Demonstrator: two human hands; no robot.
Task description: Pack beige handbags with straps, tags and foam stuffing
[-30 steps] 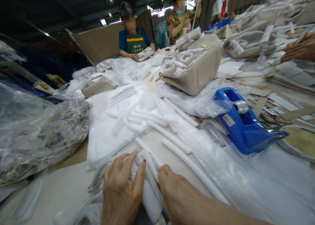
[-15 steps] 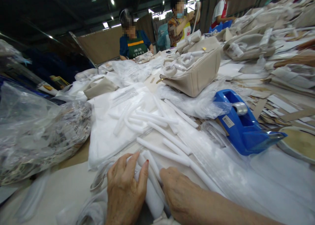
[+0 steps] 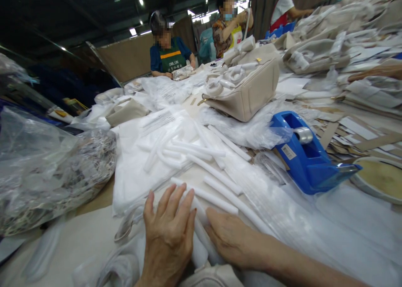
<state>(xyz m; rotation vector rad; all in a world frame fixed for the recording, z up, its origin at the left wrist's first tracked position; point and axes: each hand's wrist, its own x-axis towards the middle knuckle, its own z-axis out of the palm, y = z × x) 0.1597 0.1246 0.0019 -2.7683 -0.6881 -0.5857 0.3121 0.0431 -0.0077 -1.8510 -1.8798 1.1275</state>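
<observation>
- White foam rods (image 3: 201,232), soft and round in section, lie bunched under both hands at 6 o'clock of the view, on the pale tabletop (image 3: 78,237)
- Compared with a second ago, the left hand (image 3: 169,237) has gone from a curled grip on the bundle to a flat press: fingers spread wide and straight, palm down on the rods, holding nothing closed
- The right hand (image 3: 232,241) has slid lower and lies flat beside the bundle at its 3 o'clock side, fingers loosely together and touching the rods; whether a fingertip hooks under one cannot be told
- Judged from that change, the bundle is being pressed or rolled against the surface rather than lifted
- A beige rounded edge of leather-like material (image 3: 213,276) now shows just below the hands, at the bottom of the view
- More loose foam rods (image 3: 201,153) lie scattered at 12 o'clock of the hands on a white, matte non-woven bag (image 3: 135,170) with printed text
- A glossy blue plastic tape dispenser (image 3: 306,161) sits at 2 o'clock, hard-edged, partly covered by crinkled clear film (image 3: 251,132)
- A beige handbag (image 3: 251,90) with wrapped handles stands beyond it, smooth and boxy
- At 9 o'clock a large clear plastic sack (image 3: 50,174) holds tangled scraps
- Other people (image 3: 168,59) work at the far end, well apart
</observation>
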